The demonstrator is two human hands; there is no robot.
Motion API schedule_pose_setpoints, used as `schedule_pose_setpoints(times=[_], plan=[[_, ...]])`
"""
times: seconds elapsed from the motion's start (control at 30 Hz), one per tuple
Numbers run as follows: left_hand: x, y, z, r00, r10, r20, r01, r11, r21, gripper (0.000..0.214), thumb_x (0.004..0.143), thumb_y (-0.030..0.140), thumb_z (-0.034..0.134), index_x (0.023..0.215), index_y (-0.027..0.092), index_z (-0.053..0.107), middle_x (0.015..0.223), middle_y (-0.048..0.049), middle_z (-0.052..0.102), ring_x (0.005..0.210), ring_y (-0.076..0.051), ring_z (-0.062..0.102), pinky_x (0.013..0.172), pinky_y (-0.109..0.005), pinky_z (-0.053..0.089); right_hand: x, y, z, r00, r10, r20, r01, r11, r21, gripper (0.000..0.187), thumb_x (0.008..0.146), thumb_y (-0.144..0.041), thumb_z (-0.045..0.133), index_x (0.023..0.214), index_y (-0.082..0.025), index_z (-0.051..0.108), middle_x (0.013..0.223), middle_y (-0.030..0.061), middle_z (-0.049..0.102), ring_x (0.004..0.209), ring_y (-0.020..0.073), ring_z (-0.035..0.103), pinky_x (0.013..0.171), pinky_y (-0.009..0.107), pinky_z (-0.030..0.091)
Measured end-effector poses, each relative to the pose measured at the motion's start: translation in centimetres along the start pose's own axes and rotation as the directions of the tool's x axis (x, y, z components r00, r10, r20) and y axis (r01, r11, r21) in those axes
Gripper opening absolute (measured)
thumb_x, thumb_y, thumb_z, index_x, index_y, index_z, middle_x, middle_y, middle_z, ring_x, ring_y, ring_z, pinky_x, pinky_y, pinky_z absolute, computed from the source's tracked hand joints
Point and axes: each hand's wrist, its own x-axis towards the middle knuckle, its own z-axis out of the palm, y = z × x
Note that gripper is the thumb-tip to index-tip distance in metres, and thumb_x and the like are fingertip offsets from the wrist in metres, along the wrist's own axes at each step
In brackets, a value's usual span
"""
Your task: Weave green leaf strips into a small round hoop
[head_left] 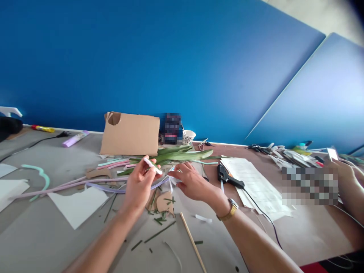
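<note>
My left hand [142, 182] is closed in a pinch on a small white piece [148, 163] with some green along it; its exact kind is not clear. Beside it, my right hand [189, 180] reaches over the table with palm down and fingers apart. Whitish strips [171, 184] lie just under its fingertips, and whether they touch is hard to see. Long green leaves [184, 154] are spread behind both hands. Below them, cut cardboard [165, 203] is scattered with green snippets [161, 219].
A black glue gun [230, 178] lies by printed sheets [256, 185] at right, its cord trailing forward. Behind stand a cardboard piece [131, 134] and paper cup [189, 136]. A wooden stick [192, 240] lies in front. Another person's hand [342, 174] holds a phone-like object at far right.
</note>
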Motion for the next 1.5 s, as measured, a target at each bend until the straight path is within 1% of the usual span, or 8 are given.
schedule_pose_setpoints(times=[0.1, 0.33, 0.47, 0.63, 0.83, 0.97, 1.17, 1.5], plan=[[-0.3, 0.0, 0.1, 0.996, -0.067, 0.062, 0.068, 0.998, -0.009, 0.037, 0.076, 0.037, 0.067, 0.108, 0.021, 0.058, 0.114, -0.0054, 0.058, 0.094, -0.021, 0.062, 0.08, -0.037, 0.055, 0.5, 0.4, 1.2, 0.996, -0.047, 0.078, 0.054, 0.994, -0.094, 0.042, 0.076, -0.004, 0.058, 0.109, -0.026, 0.07, 0.114, 0.0096, 0.057, 0.109, 0.0259, 0.045, 0.095, 0.044, 0.04], [-0.7, 0.3, 0.3, 0.988, -0.108, 0.109, 0.108, 0.994, 0.005, 0.031, 0.077, 0.038, 0.065, 0.103, 0.022, 0.059, 0.11, -0.004, 0.06, 0.09, -0.019, 0.062, 0.08, -0.036, 0.054, 1.2, 1.4, 2.9, 0.997, -0.032, -0.066, 0.044, 0.983, 0.178, 0.023, 0.071, -0.003, 0.06, 0.075, -0.022, 0.073, 0.109, 0.0085, 0.061, 0.109, 0.0263, 0.048, 0.097, 0.046, 0.036], [-0.7, 0.2, 0.2, 0.989, -0.119, 0.088, 0.109, 0.988, 0.107, 0.038, 0.075, 0.039, 0.065, 0.107, 0.02, 0.059, 0.107, -0.0054, 0.062, 0.083, -0.017, 0.061, 0.074, -0.033, 0.054, 1.6, 2.3, 2.4, 0.974, 0.118, -0.192, -0.041, 0.93, 0.364, 0.015, 0.078, -0.014, 0.059, 0.081, -0.021, 0.072, 0.101, 0.007, 0.066, 0.098, 0.0214, 0.057, 0.089, 0.038, 0.044], [-1.2, -0.4, 0.1, 0.963, -0.103, 0.251, 0.027, 0.956, 0.29, 0.028, 0.08, 0.03, 0.06, 0.106, 0.022, 0.059, 0.088, -0.0003, 0.063, 0.072, -0.014, 0.059, 0.071, -0.026, 0.05, 1.6, 3.1, 2.0, 0.921, 0.295, -0.254, -0.116, 0.83, 0.546, 0.016, 0.081, -0.026, 0.057, 0.081, -0.018, 0.07, 0.075, 0.0029, 0.069, 0.07, 0.017, 0.062, 0.068, 0.03, 0.048], [-1.5, -0.2, 0.4, 0.944, -0.129, 0.303, 0.022, 0.943, 0.332, 0.018, 0.08, 0.03, 0.057, 0.096, 0.022, 0.058, 0.082, 0.0016, 0.06, 0.074, -0.015, 0.058, 0.069, -0.025, 0.049, 1.3, 1.9, 1.5, 0.845, 0.349, -0.405, -0.088, 0.838, 0.538, 0.007, 0.078, -0.022, 0.057, 0.081, -0.018, 0.062, 0.072, 0.0012, 0.061, 0.069, 0.0157, 0.056, 0.069, 0.029, 0.045], [-1.7, 0.6, 0.6, 0.906, -0.219, 0.363, 0.084, 0.931, 0.354, 0.01, 0.081, 0.027, 0.053, 0.087, 0.022, 0.059, 0.074, 0.0027, 0.056, 0.069, -0.014, 0.053, 0.065, -0.023, 0.045, 0.8, 0.4, 1.1, 0.82, 0.236, -0.521, 0.002, 0.91, 0.416, 0.014, 0.077, -0.015, 0.053, 0.086, -0.021, 0.062, 0.078, 0.0027, 0.058, 0.076, 0.0183, 0.053, 0.075, 0.033, 0.043], [-1.7, 0.6, 0.6, 0.882, -0.284, 0.375, 0.155, 0.928, 0.338, 0.018, 0.081, 0.034, 0.057, 0.092, 0.02, 0.061, 0.074, 0.0017, 0.052, 0.064, -0.012, 0.047, 0.058, -0.023, 0.042, -0.4, -1.1, 0.7, 0.765, -0.276, -0.582, 0.175, 0.958, -0.225, 0.035, 0.082, -0.003, 0.047, 0.104, -0.023, 0.064, 0.081, 0.0051, 0.052, 0.077, 0.0188, 0.048, 0.072, 0.033, 0.042], [-1.8, 0.7, 0.4, 0.887, -0.27, 0.374, 0.1, 0.904, 0.415, 0.014, 0.081, 0.032, 0.051, 0.083, 0.02, 0.058, 0.068, 0.004, 0.046, 0.061, -0.013, 0.042, 0.057, -0.025, 0.036, -0.7, -1.4, 0.9, 0.748, -0.377, -0.547, 0.244, 0.922, -0.302, 0.049, 0.082, -0.002, 0.052, 0.123, -0.029, 0.055, 0.088, 0.0065, 0.054, 0.087, 0.0213, 0.049, 0.081, 0.038, 0.045]])
